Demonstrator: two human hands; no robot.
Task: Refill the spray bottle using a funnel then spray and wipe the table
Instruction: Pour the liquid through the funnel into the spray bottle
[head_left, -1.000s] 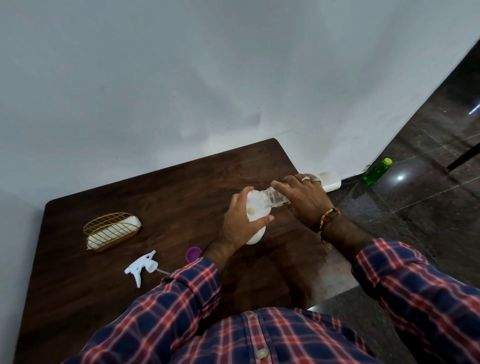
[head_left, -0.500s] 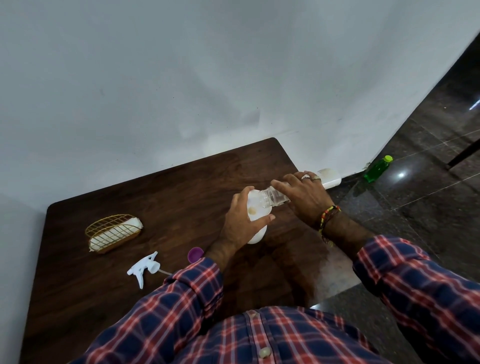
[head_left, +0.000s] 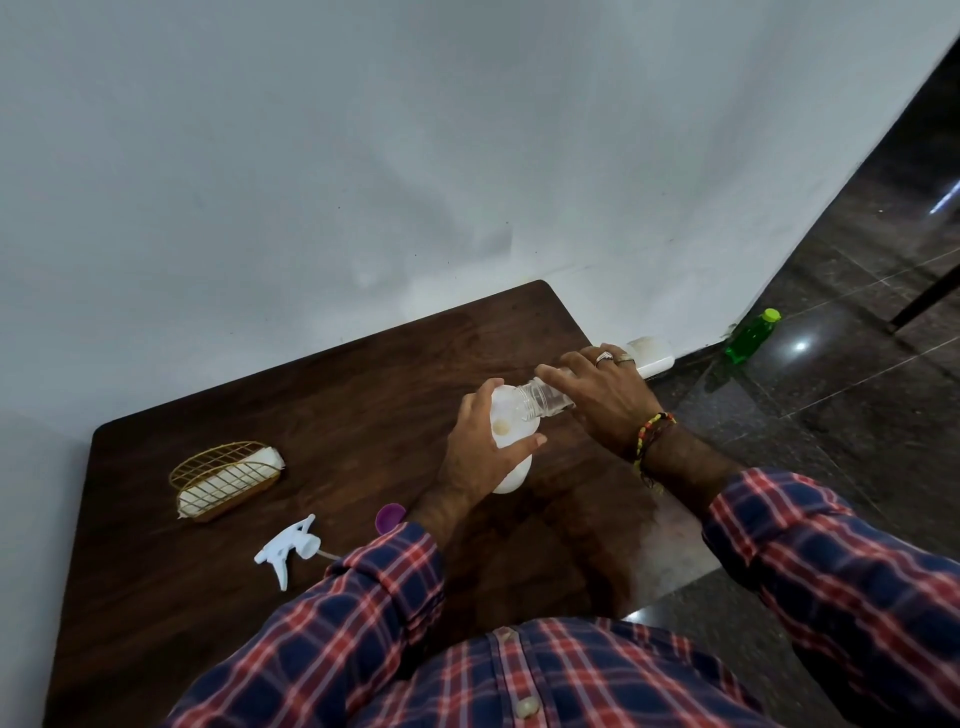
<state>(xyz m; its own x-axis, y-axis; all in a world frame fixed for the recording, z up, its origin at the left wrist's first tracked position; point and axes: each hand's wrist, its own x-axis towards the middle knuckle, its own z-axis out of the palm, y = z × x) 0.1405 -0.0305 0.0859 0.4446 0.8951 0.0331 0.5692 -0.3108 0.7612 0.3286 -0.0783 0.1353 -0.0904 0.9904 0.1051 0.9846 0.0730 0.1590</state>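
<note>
White funnel sits in the spray bottle mid-table, left hand gripping the funnel. Right hand's grip tilts a clear bottle into the funnel. Left of the spray bottle lie the spray head and purple cap.

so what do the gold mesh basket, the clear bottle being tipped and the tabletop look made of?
Gold mesh basket: thin metal wire, shiny gold finish, open grid visible.
Clear tipped bottle: transparent, ridged plastic, probably; you can see through it.
Dark brown tabletop: wood or wood-look laminate, grain streaks, slight sheen; cannot tell which.
</note>
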